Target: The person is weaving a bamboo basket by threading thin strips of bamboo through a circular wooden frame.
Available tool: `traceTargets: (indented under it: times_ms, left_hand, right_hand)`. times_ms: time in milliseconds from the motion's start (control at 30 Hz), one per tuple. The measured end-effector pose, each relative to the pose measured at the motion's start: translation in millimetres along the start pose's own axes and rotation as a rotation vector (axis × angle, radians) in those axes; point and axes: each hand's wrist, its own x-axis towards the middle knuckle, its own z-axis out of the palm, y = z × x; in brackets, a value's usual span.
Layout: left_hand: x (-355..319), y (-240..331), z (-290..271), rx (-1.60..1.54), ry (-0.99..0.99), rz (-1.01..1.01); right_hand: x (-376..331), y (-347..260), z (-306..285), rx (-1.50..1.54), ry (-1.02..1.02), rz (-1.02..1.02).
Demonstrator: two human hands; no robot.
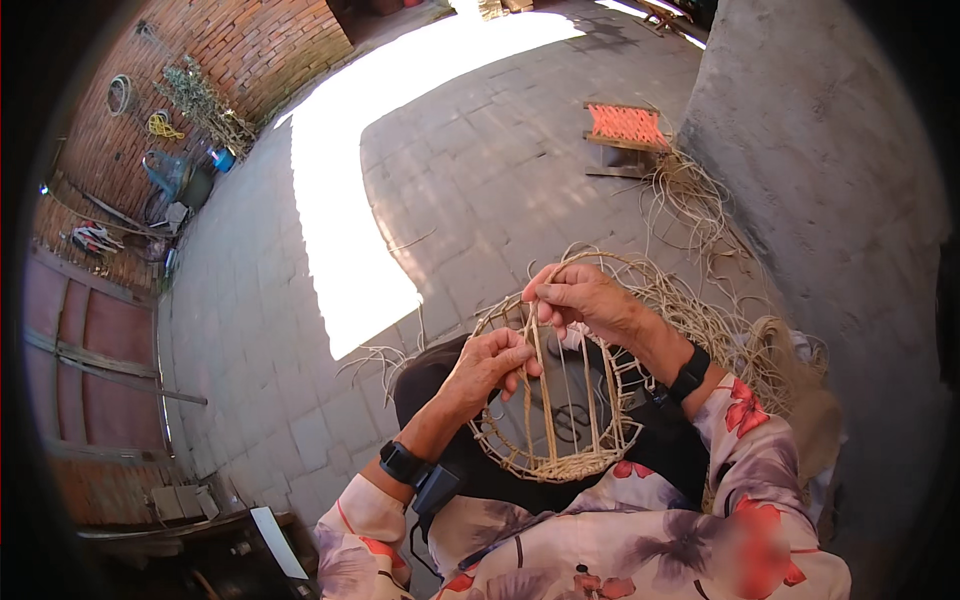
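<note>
Presently, a round woven cord frame lies over the person's lap, right of centre and below the middle of the view; directions below take it as the dial's centre. The right hand, at its twelve to one o'clock, is narrowed, thumb and fingertips pinching a cord strand that arcs off rightward. The left hand, at ten o'clock, is likewise narrowed on cord at the frame's side; which strand cannot be told, the fingers covering it. Pale uprights span the frame, and tight weaving fills its six o'clock edge. Each wrist carries a dark band.

Surroundings: a heap of loose cords lies between two and three o'clock; a stool with an orange woven seat stands near half past twelve; a grey wall rises between one and two. At ten o'clock, a blue bucket sits beside a brick wall.
</note>
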Motion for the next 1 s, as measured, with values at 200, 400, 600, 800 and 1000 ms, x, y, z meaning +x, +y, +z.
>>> traceTargets:
  times_ms: [200,400,600,800,1000]
  left_hand:
    - [32,19,-4,-0.040,0.102,0.013]
    - [52,28,-21,0.080,-0.046,-0.116]
    - [98,-8,-79,0.769,0.371,0.104]
    - [110,-19,-72,0.693,0.259,-0.011]
    - [110,-21,-68,0.336,0.206,0.025]
  right_hand:
    - [36,7,-5,-0.354,0.071,-0.070]
    - [49,-8,-33,-0.049,-0.097,-0.005]
    - [79,13,-47,-0.370,-0.009,0.011]
    - [111,42,-67,-0.478,0.103,-0.025]
    - [134,63,-69,-0.727,0.083,-0.109]
